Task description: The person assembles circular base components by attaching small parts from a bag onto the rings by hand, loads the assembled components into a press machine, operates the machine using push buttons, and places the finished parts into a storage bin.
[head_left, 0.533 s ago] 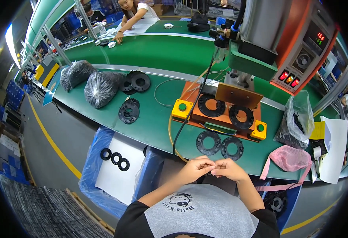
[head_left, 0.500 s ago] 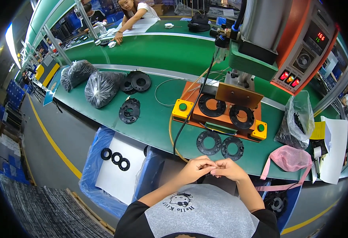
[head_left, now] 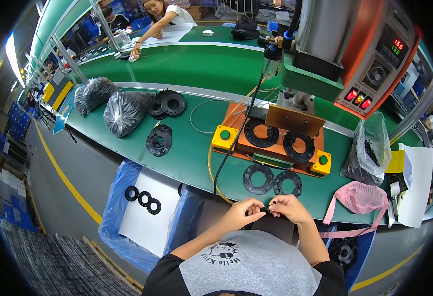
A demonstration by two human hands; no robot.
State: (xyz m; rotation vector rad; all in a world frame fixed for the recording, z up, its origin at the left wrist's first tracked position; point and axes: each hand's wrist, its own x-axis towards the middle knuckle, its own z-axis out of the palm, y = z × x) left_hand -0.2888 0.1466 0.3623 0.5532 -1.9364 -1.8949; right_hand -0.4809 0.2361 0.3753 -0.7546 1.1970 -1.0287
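Head view, the only one now: step in hand is prob. fiddly fingertip work on the small blackish pieces, prob. plastic (head_left: 266,210), i.e. separating, sorting or joining them, can't tell which. Next move, my guess, calls for a light, steady pinch w/ one hand while the other turns or frees a piece w/o dropping any. The pieces sit b/w the two hands, right at the fingertips. L hand (head_left: 241,212) has its thumb and fingers curled in, gripping some of the pieces; R hand (head_left: 291,209) pinches more b/w thumb and index, tips almost meeting the L ones. Exact no. & shape of pieces unclear, too small and partly hidden. Both hands are at the near edge of the green flat worktop (head_left: 191,165), just below two flat black rings, prob. plastic: L ring (head_left: 248,181) and R ring (head_left: 278,186), lying side by side, neither held. Behind those, the orange metal press base (head_left: 236,109) carries two more black rings (head_left: 249,131), b/w two yellow boxes w/ green buttons (head_left: 225,138). Off R, well apart from the hands, stands a clear plastic bag w/ dark bits inside (head_left: 367,155).
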